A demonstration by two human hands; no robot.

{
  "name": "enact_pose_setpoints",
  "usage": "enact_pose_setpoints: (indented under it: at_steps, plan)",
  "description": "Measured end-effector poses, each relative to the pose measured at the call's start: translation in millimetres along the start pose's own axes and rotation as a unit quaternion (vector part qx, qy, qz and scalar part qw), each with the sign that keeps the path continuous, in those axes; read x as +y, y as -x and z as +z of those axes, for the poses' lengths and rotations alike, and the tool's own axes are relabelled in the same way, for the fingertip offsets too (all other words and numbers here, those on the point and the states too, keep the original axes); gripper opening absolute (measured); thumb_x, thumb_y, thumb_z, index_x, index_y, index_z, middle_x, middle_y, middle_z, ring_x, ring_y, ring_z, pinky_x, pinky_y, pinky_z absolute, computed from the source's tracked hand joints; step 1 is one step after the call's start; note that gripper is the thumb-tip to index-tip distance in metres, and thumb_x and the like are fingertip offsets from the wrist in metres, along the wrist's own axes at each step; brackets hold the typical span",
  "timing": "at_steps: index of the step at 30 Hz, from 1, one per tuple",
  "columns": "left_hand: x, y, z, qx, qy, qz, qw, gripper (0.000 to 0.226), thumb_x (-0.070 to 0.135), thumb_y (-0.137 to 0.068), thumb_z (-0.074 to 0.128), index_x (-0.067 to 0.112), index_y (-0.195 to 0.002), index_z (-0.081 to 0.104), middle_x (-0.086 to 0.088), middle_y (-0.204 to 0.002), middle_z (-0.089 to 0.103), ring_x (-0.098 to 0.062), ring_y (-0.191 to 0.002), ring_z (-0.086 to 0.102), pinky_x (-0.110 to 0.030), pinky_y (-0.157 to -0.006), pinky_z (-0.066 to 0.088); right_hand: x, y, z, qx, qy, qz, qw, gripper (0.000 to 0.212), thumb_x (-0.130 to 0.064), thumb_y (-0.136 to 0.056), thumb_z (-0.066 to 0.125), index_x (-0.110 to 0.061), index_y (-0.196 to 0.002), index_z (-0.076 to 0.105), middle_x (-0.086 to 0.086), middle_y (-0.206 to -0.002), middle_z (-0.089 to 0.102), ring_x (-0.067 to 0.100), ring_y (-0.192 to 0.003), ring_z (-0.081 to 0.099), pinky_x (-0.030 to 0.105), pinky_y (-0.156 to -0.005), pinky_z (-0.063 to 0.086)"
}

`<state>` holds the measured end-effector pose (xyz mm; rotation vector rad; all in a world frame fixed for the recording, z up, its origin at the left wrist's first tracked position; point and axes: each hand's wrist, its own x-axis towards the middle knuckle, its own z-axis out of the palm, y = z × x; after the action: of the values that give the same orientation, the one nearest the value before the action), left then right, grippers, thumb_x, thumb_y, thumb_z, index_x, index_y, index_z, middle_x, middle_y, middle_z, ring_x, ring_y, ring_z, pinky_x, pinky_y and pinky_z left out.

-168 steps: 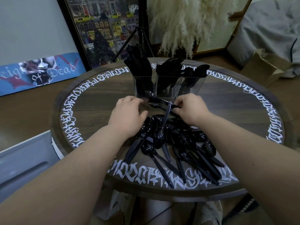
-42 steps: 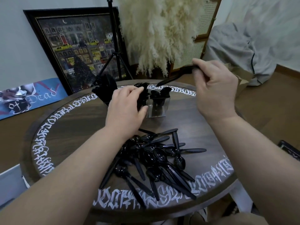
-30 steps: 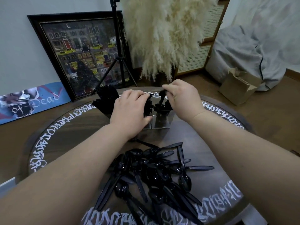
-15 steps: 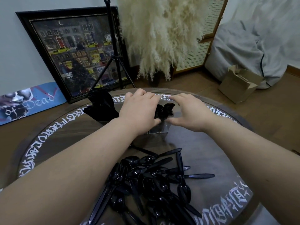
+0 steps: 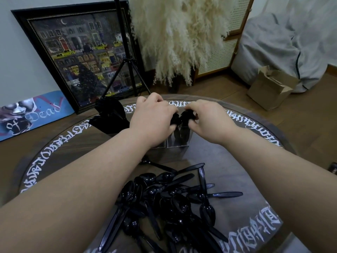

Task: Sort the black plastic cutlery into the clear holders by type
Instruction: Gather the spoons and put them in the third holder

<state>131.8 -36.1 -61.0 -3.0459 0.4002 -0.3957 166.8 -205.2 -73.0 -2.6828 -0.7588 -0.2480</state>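
I see both hands over the clear holders (image 5: 179, 141). The left hand (image 5: 153, 123) and right hand (image 5: 209, 121) curl around the black spoon tops (image 5: 184, 116) there. More black spoons (image 5: 164, 198) lie on the round table (image 5: 73, 152).

**Room beyond the hands**

Brown wood floor under a pale wall. Left of the hands, framed street painting (image 5: 85, 57) leaning on the wall, skateboard deck (image 5: 31, 114) lower left. Straight beyond, cream pampas grass (image 5: 178, 39). Right: cardboard box (image 5: 271, 88), grey beanbag (image 5: 284, 42).

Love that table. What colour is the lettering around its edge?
White, on the dark brown wooden table; the lettering rings the rim, clearest in the head view.
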Motion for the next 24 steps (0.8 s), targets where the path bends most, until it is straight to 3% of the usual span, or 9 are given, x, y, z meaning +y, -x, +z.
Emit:
enact_pose_setpoints:
  at_steps: [8, 13, 18, 24]
  plan:
    - [5, 7, 1, 0.007, -0.028, 0.000, 1.000, 0.054, 0.053, -0.084, 0.057, 0.029, -0.131, 0.047, 0.010, -0.125, 0.057, -0.020, -0.124, 0.034, -0.042, -0.093, 0.029, 4, 18, 0, -0.016, -0.022, 0.013, 1.000, 0.058, -0.024, -0.086, 0.060, -0.020, -0.141, 0.043, 0.002, -0.129, 0.055, 0.021, -0.110, 0.056, 0.029, -0.090, 0.042]
    - [9, 19, -8, 0.023, -0.018, 0.002, 1.000, 0.059, 0.054, -0.083, 0.059, 0.029, -0.135, 0.046, 0.012, -0.135, 0.051, -0.020, -0.128, 0.033, -0.041, -0.094, 0.028, 2, 30, -9, -0.018, -0.020, 0.014, 1.000, 0.060, -0.026, -0.086, 0.061, -0.023, -0.143, 0.040, 0.000, -0.130, 0.052, 0.020, -0.109, 0.055, 0.026, -0.082, 0.039]
    - [19, 54, -16, 0.051, 0.015, 0.010, 0.999, 0.058, 0.052, -0.077, 0.068, 0.027, -0.128, 0.057, 0.010, -0.128, 0.058, -0.023, -0.121, 0.042, -0.043, -0.092, 0.032, -9, 64, -20, -0.011, -0.022, 0.023, 0.999, 0.061, -0.029, -0.087, 0.061, -0.025, -0.144, 0.037, -0.001, -0.129, 0.049, 0.019, -0.106, 0.054, 0.026, -0.078, 0.039]
    - [41, 109, -14, -0.029, 0.048, -0.006, 0.998, 0.061, 0.057, -0.083, 0.058, 0.033, -0.138, 0.044, 0.015, -0.139, 0.046, -0.017, -0.128, 0.031, -0.038, -0.098, 0.031, -30, 124, -19, -0.038, -0.031, 0.048, 0.998, 0.062, -0.030, -0.088, 0.061, -0.026, -0.145, 0.035, -0.001, -0.127, 0.051, 0.019, -0.100, 0.056, 0.031, -0.080, 0.046]
